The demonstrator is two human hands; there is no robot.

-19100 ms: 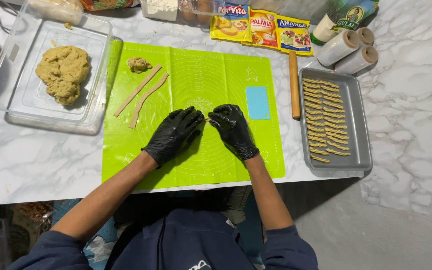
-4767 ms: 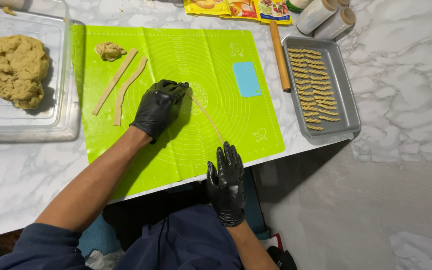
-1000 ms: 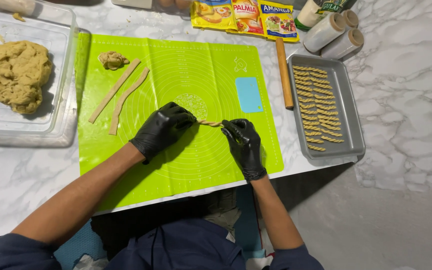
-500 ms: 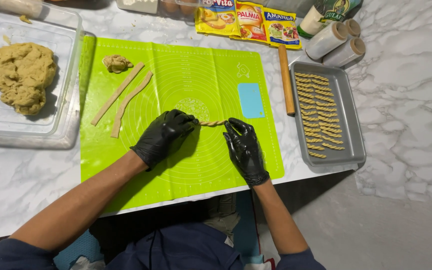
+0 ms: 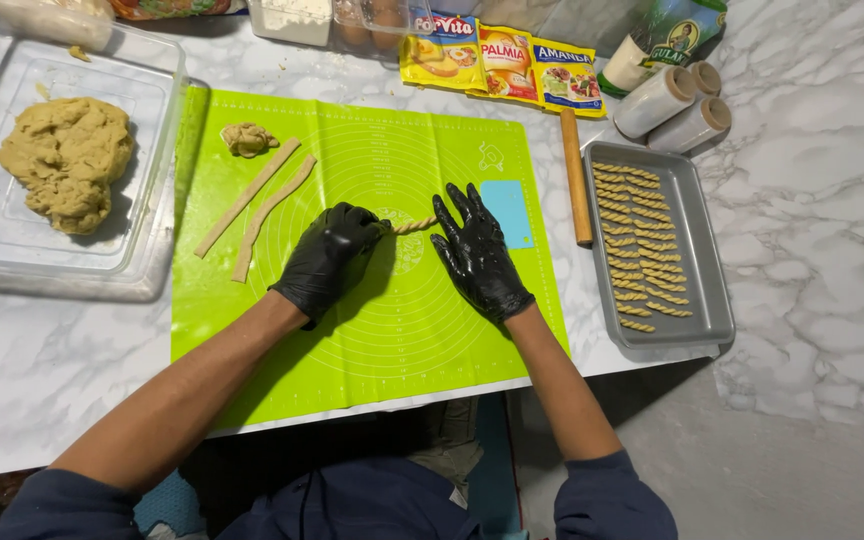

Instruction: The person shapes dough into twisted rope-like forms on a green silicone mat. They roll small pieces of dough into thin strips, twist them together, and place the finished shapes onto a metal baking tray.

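Both my hands wear black gloves and rest on a bright green silicone mat. A short twisted dough stick lies between them on the mat. My left hand pinches its left end with fingers curled. My right hand lies flat with fingers spread, its fingertips on or right beside the stick's right end. Two flat dough strips lie at the mat's upper left, beside a small dough lump.
A clear tub at left holds a big dough mass. A grey tray at right carries several twisted sticks. A wooden rolling pin, two rolls and packets lie behind. The table edge runs near me.
My right hand has gone from curled on the stick's end to flat with fingers spread. The left hand stays on the other end.
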